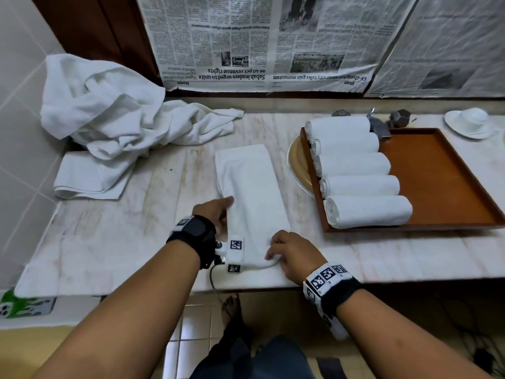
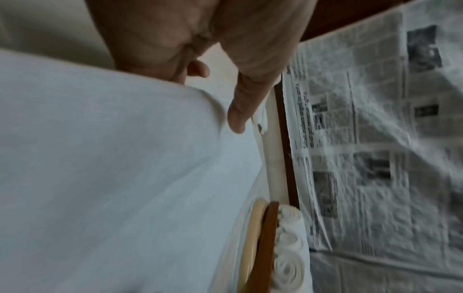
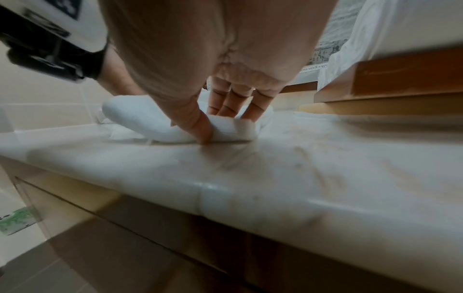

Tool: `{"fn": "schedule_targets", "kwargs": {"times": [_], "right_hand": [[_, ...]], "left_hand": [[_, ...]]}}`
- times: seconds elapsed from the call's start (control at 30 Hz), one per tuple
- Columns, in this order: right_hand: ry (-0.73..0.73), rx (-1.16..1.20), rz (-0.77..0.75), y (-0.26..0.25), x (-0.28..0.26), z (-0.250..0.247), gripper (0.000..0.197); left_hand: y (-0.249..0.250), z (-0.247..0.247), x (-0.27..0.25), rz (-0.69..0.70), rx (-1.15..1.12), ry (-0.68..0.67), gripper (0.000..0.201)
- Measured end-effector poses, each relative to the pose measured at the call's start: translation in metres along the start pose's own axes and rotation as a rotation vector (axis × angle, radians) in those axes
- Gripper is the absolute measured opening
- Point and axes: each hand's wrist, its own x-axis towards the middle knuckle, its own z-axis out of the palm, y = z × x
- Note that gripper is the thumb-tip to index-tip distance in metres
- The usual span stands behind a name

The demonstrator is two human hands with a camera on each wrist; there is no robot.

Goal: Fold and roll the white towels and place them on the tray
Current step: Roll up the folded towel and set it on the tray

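Observation:
A long folded white towel (image 1: 250,187) lies lengthwise at the middle of the marble counter (image 1: 114,242). My left hand (image 1: 222,207) rests against its left edge with thumb and fingers fairly straight; the left wrist view shows the thumb (image 2: 240,111) extended beside the towel (image 2: 100,158). My right hand (image 1: 273,255) pinches the towel's near end, which curls up off the counter. In the right wrist view the thumb (image 3: 200,126) presses the front of the curled end (image 3: 140,117), with the fingers on top. The brown tray (image 1: 442,181) at the right holds several rolled towels (image 1: 358,165) in a row along its left side.
A heap of loose white towels (image 1: 109,113) fills the back left corner, with a folded one (image 1: 87,176) in front of it. A beige plate (image 1: 297,165) sits under the tray's left edge. A tap (image 1: 377,124) and a white dish (image 1: 470,121) stand behind the tray. Newspaper (image 1: 246,42) covers the wall.

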Motion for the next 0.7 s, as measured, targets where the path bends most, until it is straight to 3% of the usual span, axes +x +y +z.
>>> {"fn": "schedule_targets", "kwargs": {"times": [0.07, 0.1, 0.2, 0.23, 0.27, 0.3, 0.33, 0.37, 0.4, 0.43, 0.53, 0.6, 0.63, 0.67, 0.7], "right_hand": [[-0.002, 0.013, -0.007, 0.005, -0.004, -0.002, 0.038], [0.01, 0.023, -0.008, 0.008, -0.006, -0.002, 0.039], [0.046, 0.028, -0.003, 0.011, -0.012, 0.005, 0.04], [0.056, 0.018, -0.001, 0.011, -0.013, 0.006, 0.04], [0.064, 0.008, 0.002, 0.01, -0.013, 0.008, 0.04], [0.068, -0.004, 0.006, 0.007, -0.013, 0.008, 0.039], [0.067, -0.017, 0.012, 0.004, -0.014, 0.008, 0.039], [0.061, -0.031, 0.021, 0.002, -0.015, 0.008, 0.039], [0.047, -0.045, 0.033, -0.001, -0.016, 0.007, 0.038], [0.028, -0.062, 0.04, -0.003, -0.018, 0.006, 0.038], [-0.037, -0.09, 0.022, -0.009, -0.023, 0.005, 0.048], [-0.096, -0.116, 0.005, -0.011, -0.025, 0.006, 0.061], [-0.105, -0.145, 0.007, -0.012, -0.026, 0.007, 0.067], [-0.101, -0.175, 0.023, -0.012, -0.027, 0.009, 0.072], [-0.092, -0.193, 0.044, -0.012, -0.028, 0.012, 0.075]], "left_hand": [[0.012, 0.003, -0.001, 0.065, 0.043, 0.041, 0.033], [0.016, 0.003, -0.002, 0.137, 0.121, 0.125, 0.034], [0.016, -0.003, -0.014, 0.544, 0.525, 0.439, 0.04], [0.011, -0.001, -0.021, 0.747, 0.589, 0.41, 0.04], [0.003, 0.002, -0.025, 0.923, 0.679, 0.266, 0.04], [-0.007, 0.006, -0.031, 0.995, 0.866, 0.049, 0.043], [-0.018, 0.006, -0.028, 0.936, 1.154, -0.172, 0.054], [-0.028, 0.003, -0.026, 0.789, 1.495, -0.294, 0.07], [-0.034, -0.007, -0.016, 0.633, 1.754, -0.25, 0.083], [-0.035, -0.018, -0.011, 0.531, 1.857, -0.107, 0.087], [-0.014, -0.041, -0.005, 0.309, 1.586, 0.32, 0.076], [-0.01, -0.041, -0.015, 0.394, 1.585, 0.401, 0.078], [-0.014, -0.039, -0.021, 0.551, 1.639, 0.356, 0.078], [-0.021, -0.036, -0.029, 0.754, 1.661, 0.232, 0.075], [-0.031, -0.033, -0.039, 0.921, 1.64, 0.022, 0.07]]}}
